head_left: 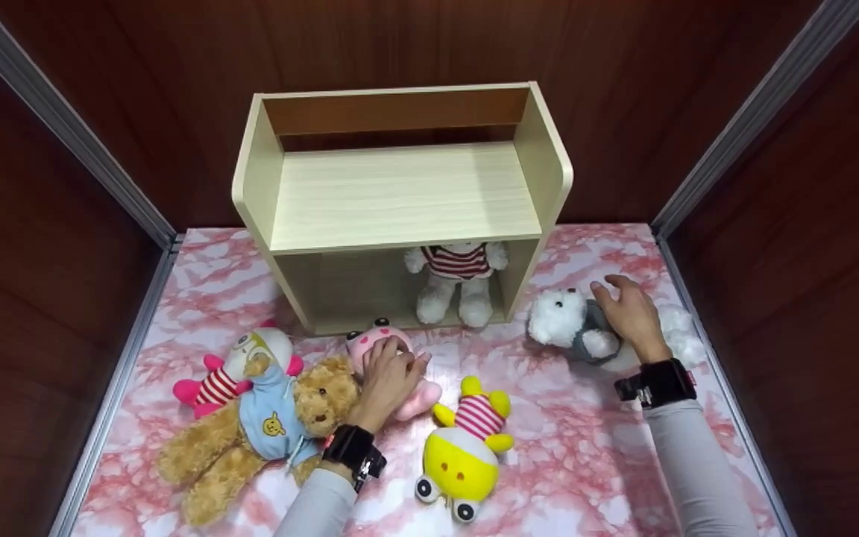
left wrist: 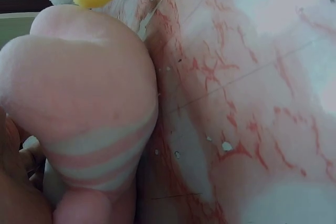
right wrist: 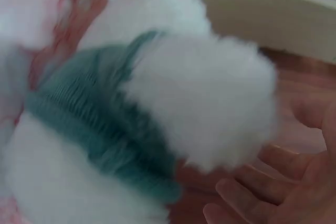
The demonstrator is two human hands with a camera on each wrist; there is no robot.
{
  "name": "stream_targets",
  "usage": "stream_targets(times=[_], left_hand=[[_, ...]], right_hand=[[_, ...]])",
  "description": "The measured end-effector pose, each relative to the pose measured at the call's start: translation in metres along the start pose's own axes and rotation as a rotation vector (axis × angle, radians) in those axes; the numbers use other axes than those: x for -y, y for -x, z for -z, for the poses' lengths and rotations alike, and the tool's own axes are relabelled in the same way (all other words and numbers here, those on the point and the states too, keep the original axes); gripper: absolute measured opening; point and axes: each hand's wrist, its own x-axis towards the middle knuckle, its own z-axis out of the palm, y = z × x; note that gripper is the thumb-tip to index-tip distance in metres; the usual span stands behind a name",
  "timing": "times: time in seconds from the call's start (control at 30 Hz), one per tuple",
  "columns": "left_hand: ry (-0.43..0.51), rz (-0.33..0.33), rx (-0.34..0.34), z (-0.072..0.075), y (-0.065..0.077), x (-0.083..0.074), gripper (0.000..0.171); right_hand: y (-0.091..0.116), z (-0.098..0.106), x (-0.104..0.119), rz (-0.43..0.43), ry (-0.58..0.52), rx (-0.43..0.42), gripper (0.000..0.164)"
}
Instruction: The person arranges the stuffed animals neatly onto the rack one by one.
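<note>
In the head view my left hand grips a pink plush toy with dark eyes, lying in front of the shelf. The left wrist view shows that pink toy's rounded, striped body, with part of the hand at the lower left edge. My right hand hovers over a white plush toy in a grey-green top, lying on its side right of the shelf. Its fingers are spread and apart from the fluffy toy in the right wrist view.
A cream two-tier shelf stands at the back; a white plush bear in a striped shirt sits in its lower tier. A brown teddy bear, a pink-and-white plush toy and a yellow frog plush lie in front. Dark panels enclose the table.
</note>
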Motion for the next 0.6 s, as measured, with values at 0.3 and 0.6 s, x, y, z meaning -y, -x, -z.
stream_targets(times=[0.3,0.6], left_hand=[[0.002,-0.007,0.002,-0.001,0.000,0.004,0.050],[0.038,0.002,0.018,0.003,-0.001,0.005,0.050]], right_hand=[[-0.005,-0.006,-0.022,-0.041,0.027,0.093,0.078],[-0.009,-0.007,-0.033,-0.072,-0.011,0.217,0.094]])
